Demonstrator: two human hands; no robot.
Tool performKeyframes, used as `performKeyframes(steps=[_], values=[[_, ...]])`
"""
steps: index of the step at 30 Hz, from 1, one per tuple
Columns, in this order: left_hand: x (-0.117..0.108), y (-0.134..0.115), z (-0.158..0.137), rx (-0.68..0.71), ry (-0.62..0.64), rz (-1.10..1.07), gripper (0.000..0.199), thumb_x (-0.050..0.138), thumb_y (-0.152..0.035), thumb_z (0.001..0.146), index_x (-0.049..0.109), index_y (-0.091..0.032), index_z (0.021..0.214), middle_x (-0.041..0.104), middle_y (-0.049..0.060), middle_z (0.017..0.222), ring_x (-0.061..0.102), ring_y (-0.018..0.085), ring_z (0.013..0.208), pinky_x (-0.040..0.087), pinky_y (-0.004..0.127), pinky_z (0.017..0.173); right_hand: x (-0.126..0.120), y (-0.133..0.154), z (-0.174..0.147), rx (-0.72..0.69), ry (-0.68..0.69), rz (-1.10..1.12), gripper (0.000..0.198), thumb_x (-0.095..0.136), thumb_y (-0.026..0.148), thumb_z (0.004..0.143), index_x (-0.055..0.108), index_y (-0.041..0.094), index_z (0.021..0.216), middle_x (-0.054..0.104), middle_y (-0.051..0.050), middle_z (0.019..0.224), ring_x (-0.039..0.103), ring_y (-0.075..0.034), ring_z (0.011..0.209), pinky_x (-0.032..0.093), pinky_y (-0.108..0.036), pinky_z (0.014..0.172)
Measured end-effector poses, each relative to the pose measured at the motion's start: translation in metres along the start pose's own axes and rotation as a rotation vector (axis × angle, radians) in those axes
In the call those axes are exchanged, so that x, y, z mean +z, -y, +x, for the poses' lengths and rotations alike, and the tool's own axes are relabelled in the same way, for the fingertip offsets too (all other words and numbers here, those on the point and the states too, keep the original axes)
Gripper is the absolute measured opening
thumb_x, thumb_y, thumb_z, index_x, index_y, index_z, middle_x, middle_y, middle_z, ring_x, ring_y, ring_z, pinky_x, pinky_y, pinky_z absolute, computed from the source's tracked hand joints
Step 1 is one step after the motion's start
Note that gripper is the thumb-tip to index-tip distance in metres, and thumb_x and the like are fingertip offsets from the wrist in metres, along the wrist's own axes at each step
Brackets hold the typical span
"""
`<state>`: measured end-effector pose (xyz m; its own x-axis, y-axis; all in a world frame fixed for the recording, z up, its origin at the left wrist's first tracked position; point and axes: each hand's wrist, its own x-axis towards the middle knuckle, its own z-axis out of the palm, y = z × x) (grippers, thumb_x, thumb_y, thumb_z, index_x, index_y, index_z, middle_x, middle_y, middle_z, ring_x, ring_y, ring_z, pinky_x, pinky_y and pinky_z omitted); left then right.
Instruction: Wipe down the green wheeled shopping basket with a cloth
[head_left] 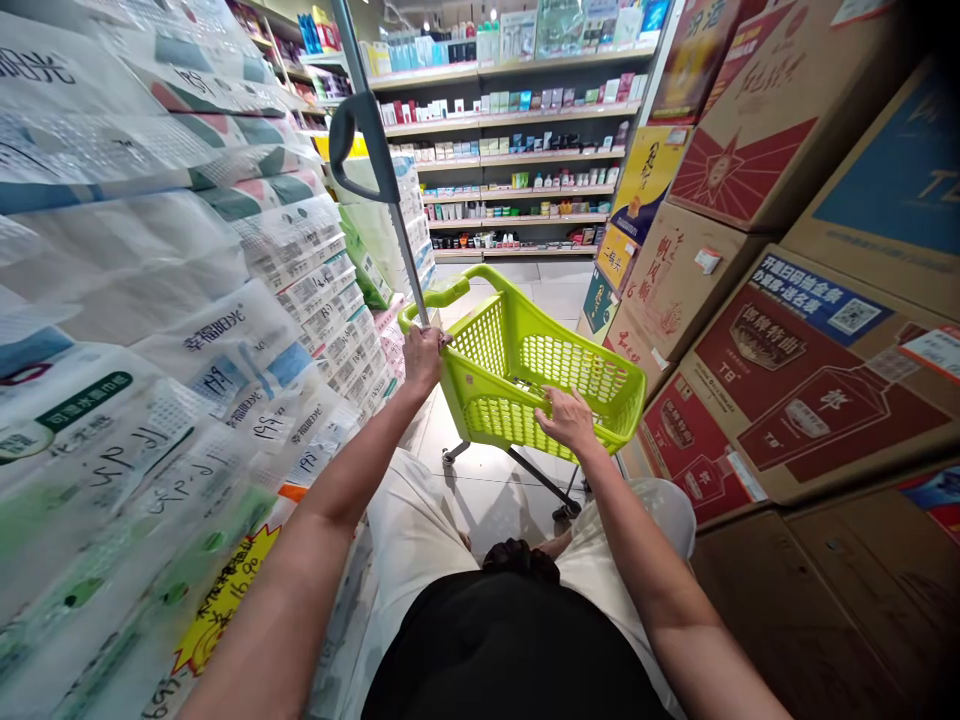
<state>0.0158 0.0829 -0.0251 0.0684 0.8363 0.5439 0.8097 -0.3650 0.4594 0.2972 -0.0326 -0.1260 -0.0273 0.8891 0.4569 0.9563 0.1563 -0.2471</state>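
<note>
A bright green shopping cart (491,415) with perforated sides stands on a wheeled frame in front of my knees. My left hand (424,357) is closed around the lower part of a metal pole (411,262), right beside the cart's left corner. The pole rises past the top of the view and carries a grey loop handle (364,150). My right hand (568,418) lies over the cart's near rim, its fingers apart and holding nothing. Through the holes, little of the cart's inside can be made out.
Plastic-wrapped paper packs (255,350) are stacked high at left, with a yellow price sign (225,600). Cardboard cartons (825,370) form a wall at right. Shelves (525,160) of small boxes and bottles stand ahead, beyond the tiled floor (555,300).
</note>
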Motion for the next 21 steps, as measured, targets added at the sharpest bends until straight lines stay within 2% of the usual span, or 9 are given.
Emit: performKeyframes(steps=[2,4,6,9,12,14,19,21], values=[[0.001,-0.003,-0.004,0.012,0.030,-0.002,0.016,0.053,-0.020,0.098,0.068,-0.016,0.101,0.060,0.013,0.115,0.057,0.024,0.105,0.053,0.040,0.092,0.003,0.010,0.008,-0.003,0.049,-0.023,0.037,0.056,0.037,0.091,0.066,0.019,0.122,0.076,-0.011,0.113,0.067,-0.026,0.099,0.042,-0.037,0.093],[0.001,-0.006,-0.004,0.060,0.070,0.004,0.015,0.054,-0.021,0.097,0.069,-0.017,0.100,0.060,0.012,0.113,0.057,0.024,0.105,0.054,0.039,0.092,0.004,0.020,0.012,0.013,0.092,-0.051,0.033,0.056,0.040,0.092,0.068,0.019,0.114,0.076,-0.011,0.106,0.067,-0.026,0.094,0.042,-0.034,0.079],[0.001,-0.008,-0.002,0.069,0.031,-0.007,0.015,0.054,-0.020,0.097,0.069,-0.019,0.100,0.060,0.011,0.112,0.058,0.024,0.107,0.054,0.038,0.095,0.005,0.025,0.013,0.011,0.097,-0.060,0.031,0.055,0.042,0.092,0.068,0.020,0.108,0.076,-0.010,0.101,0.066,-0.025,0.091,0.039,-0.033,0.072],[0.004,-0.010,-0.002,0.017,-0.052,-0.039,0.019,0.051,-0.016,0.098,0.068,-0.018,0.104,0.058,0.011,0.114,0.057,0.023,0.110,0.052,0.039,0.098,0.002,0.024,0.010,-0.020,0.082,-0.056,0.031,0.056,0.043,0.091,0.069,0.019,0.108,0.076,-0.010,0.099,0.065,-0.025,0.094,0.037,-0.032,0.071],[0.012,-0.012,-0.018,0.050,0.002,-0.054,0.023,0.051,-0.011,0.096,0.067,-0.017,0.110,0.056,0.012,0.119,0.056,0.025,0.115,0.050,0.040,0.102,-0.004,0.018,0.006,-0.017,0.118,-0.059,0.031,0.056,0.041,0.091,0.068,0.020,0.109,0.076,-0.010,0.101,0.065,-0.025,0.095,0.037,-0.032,0.072],[0.019,-0.012,-0.034,0.073,0.013,-0.056,0.033,0.051,-0.009,0.094,0.065,-0.021,0.120,0.054,0.012,0.124,0.053,0.025,0.120,0.049,0.040,0.104,-0.008,0.015,0.003,-0.027,0.165,-0.064,0.033,0.056,0.041,0.091,0.068,0.021,0.114,0.077,-0.009,0.104,0.066,-0.024,0.094,0.037,-0.031,0.071],[0.034,-0.001,-0.062,-0.117,-0.228,-0.064,0.043,0.043,-0.009,0.096,0.056,-0.021,0.136,0.051,0.016,0.130,0.048,0.027,0.125,0.046,0.040,0.107,-0.012,0.012,-0.003,-0.089,0.181,-0.057,0.045,0.051,0.048,0.095,0.063,0.021,0.130,0.077,-0.010,0.115,0.068,-0.025,0.101,0.039,-0.031,0.073],[0.043,0.005,-0.067,-0.153,-0.259,-0.051,0.042,0.042,-0.011,0.098,0.054,-0.021,0.137,0.052,0.016,0.132,0.047,0.027,0.126,0.044,0.040,0.109,-0.012,0.013,-0.004,-0.102,0.180,-0.048,0.044,0.051,0.048,0.096,0.064,0.020,0.128,0.077,-0.010,0.115,0.069,-0.025,0.101,0.039,-0.031,0.074]])
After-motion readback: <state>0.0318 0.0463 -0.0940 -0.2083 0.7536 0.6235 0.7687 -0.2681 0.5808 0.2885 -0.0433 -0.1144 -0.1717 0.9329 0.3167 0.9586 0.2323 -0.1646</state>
